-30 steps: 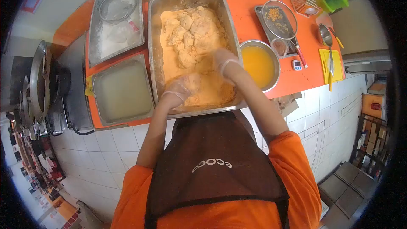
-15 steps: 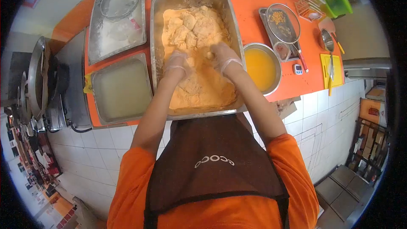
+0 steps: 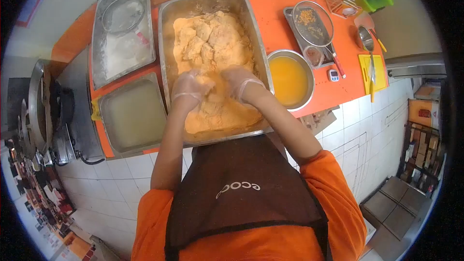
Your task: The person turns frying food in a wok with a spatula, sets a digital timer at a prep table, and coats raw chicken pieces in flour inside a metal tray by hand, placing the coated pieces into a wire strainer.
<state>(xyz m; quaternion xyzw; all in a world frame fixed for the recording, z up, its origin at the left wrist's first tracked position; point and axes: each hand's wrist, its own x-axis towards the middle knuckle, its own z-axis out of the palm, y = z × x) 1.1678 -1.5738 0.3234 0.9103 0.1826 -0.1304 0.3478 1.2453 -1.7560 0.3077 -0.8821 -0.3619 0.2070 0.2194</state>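
A deep metal tray (image 3: 263, 75) holds orange powder (image 3: 212, 121) and a heap of coated, lumpy pieces (image 3: 217, 36) towards its far end. Both hands wear clear gloves and are inside this tray, just below the heap. My left hand (image 3: 189, 85) is bent inward over the powder, its fingertips blurred and dusted. Facing it, my right hand (image 3: 238, 81) has its fingers down in the powder, partly hidden. Between the hands lies some powdery coated material; whether either hand grips any of it cannot be made out.
Left of the tray are a pan of white flour (image 3: 121, 58) with a sieve and a pan of cloudy liquid (image 3: 133, 118). On the right stand a bowl of yellow liquid (image 3: 288, 81), a strainer (image 3: 312, 24), a timer (image 3: 333, 75) and a yellow board (image 3: 373, 72).
My left hand has moved up from the near part of the tray, and my right hand inward; the two are now closer together. The whole view has shifted slightly.
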